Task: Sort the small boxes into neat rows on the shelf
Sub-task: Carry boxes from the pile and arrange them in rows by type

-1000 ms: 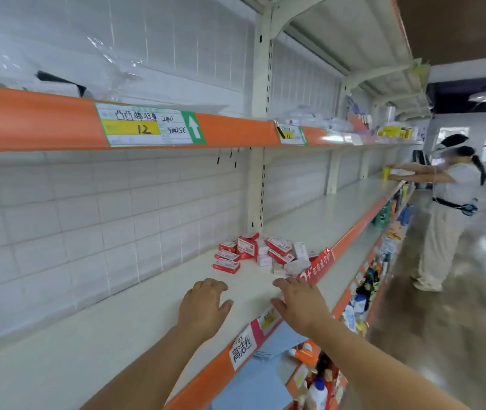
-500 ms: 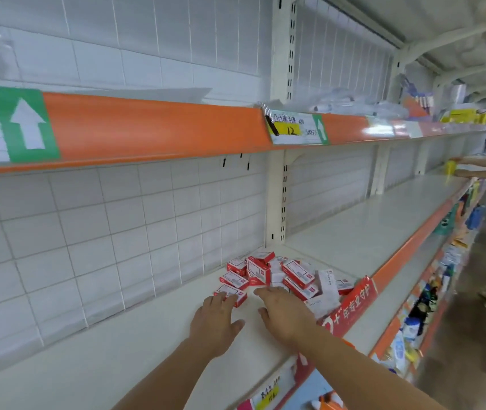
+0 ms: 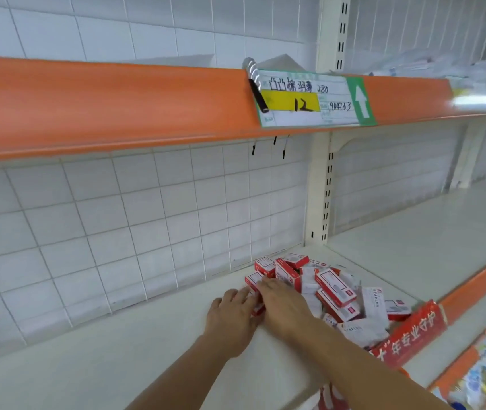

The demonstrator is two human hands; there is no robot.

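Observation:
A loose heap of several small red-and-white boxes [image 3: 335, 287] lies on the white shelf [image 3: 117, 359], against the wire-grid back panel. My left hand [image 3: 231, 316] lies palm down at the heap's left edge, its fingertips touching a red box [image 3: 258, 310] that shows between my two hands. My right hand [image 3: 283, 306] rests flat on the near-left boxes, fingers stretched toward a red box [image 3: 254, 280] at the heap's left edge. Neither hand visibly grips anything. Boxes under my right palm are hidden.
An orange upper shelf edge [image 3: 117, 105] with a handwritten price label [image 3: 312, 99] overhangs close above. A red banner tag [image 3: 410, 335] stands on the shelf's front lip right of the heap. A white upright post [image 3: 320, 187] divides the bays. Lower shelves with goods [image 3: 484, 371] sit at bottom right.
The view has closed in on the heap. Both hands have slid forward along the shelf from its front edge and now touch the boxes.

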